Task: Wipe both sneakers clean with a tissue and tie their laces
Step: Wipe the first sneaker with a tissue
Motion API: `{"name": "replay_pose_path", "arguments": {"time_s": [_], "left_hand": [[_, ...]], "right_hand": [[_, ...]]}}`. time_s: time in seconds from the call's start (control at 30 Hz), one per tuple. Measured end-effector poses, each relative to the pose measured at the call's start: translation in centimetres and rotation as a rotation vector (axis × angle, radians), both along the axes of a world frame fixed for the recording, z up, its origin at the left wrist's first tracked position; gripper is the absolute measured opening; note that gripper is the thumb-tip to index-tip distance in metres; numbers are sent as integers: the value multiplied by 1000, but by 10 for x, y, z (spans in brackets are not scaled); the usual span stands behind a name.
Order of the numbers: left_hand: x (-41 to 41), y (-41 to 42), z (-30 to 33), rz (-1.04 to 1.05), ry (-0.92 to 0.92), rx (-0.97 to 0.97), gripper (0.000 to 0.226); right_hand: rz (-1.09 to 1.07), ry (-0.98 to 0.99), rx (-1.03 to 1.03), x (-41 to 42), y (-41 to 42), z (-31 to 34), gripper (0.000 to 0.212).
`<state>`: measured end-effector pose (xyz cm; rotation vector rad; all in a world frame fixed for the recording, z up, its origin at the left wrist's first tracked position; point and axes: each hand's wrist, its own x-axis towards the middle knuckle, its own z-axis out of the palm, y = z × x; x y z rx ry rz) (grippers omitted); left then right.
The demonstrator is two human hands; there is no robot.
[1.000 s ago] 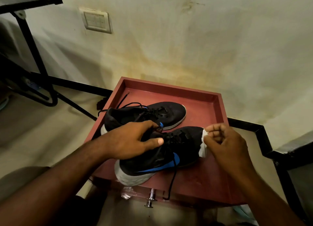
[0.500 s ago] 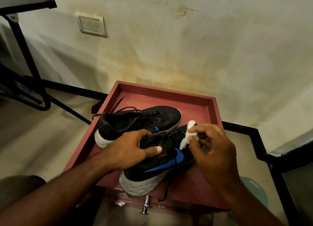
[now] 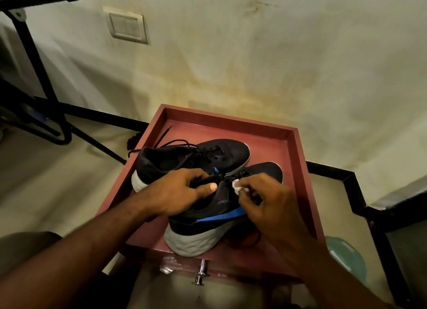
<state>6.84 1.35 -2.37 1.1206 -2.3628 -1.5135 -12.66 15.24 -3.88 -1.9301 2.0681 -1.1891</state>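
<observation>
A stained wall (image 3: 277, 54) is filling the upper frame, carrying a switch plate (image 3: 128, 27) whose markings are too blurred to read. A red tray (image 3: 298, 170) is sitting below it on a stand whose front edge and metal knob (image 3: 200, 275) are only partly showing. Two black sneakers are lying in the tray, touching side by side, toes toward the wall. The far sneaker (image 3: 221, 153) is resting with its laces (image 3: 161, 137) loose and trailing over the tray's left rim. The near sneaker (image 3: 208, 223) is showing a grey sole and a blue side stripe; no lettering is legible, and its tongue and laces are lying hidden under the hands. The left hand (image 3: 178, 193) is gripping the near sneaker at its collar, thumb pressing on the upper. The right hand (image 3: 268, 204) is pinching a small white tissue (image 3: 238, 185) between curled fingertips, holding it against the lace area; most of the tissue is concealed in the fingers. Both forearms are being cut off by the lower frame.
</observation>
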Motion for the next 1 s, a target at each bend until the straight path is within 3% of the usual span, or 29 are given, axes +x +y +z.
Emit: {"name": "replay_pose_path", "arguments": {"time_s": [0.2,0.33,0.5,0.67,0.83,1.0], "left_hand": [[0,0,-3,-31,-9,-11,17],[-2,-1,0,-4,5,8,15],[-2,0,-3,57,-18,-35,17],[-3,1,-2,66,-23,-49,17],[-4,1,-3,55,-45,-50,17],[-5,0,-2,46,-49,-39,14]], "right_hand": [[297,39,2,45,16,2,10],[3,-67,30,4,0,-4,14],[274,-46,6,48,20,6,12],[0,-53,21,9,1,-1,9],[288,-12,8,43,18,4,16],[15,-118,85,3,3,-3,26]]}}
